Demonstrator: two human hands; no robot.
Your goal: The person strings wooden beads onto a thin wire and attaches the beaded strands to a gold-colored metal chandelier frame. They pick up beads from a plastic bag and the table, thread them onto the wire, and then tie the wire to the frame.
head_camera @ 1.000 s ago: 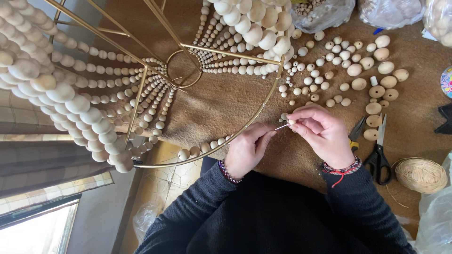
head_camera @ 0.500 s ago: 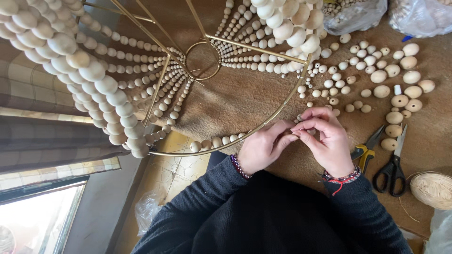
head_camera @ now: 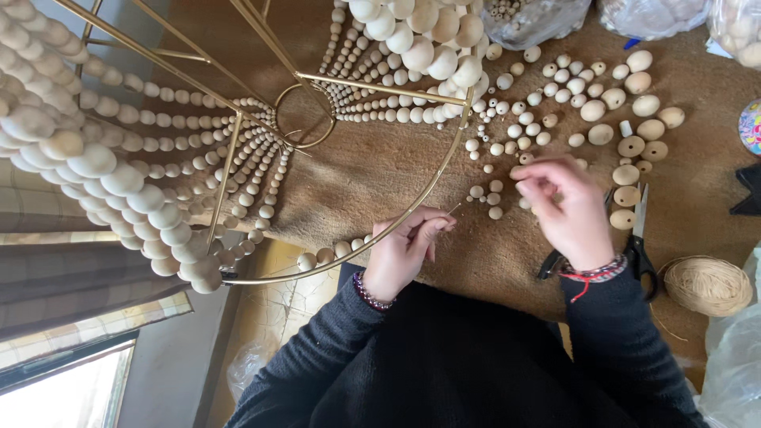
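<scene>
Two hands over a brown mat, head view only. Left hand pinched shut on a thin needle (or stiff thread end, too fine to tell), its long axis pointing up and to the right, toward the loose wooden beads. Right hand above those beads, fingers curled together as if around one small bead, though nothing visible between them. Right hand nearer the beads; needle tip just left of them. Beside the left hand, a gold wire frame hung with bead strands. Near the right wrist, black scissors and a ball of twine.
</scene>
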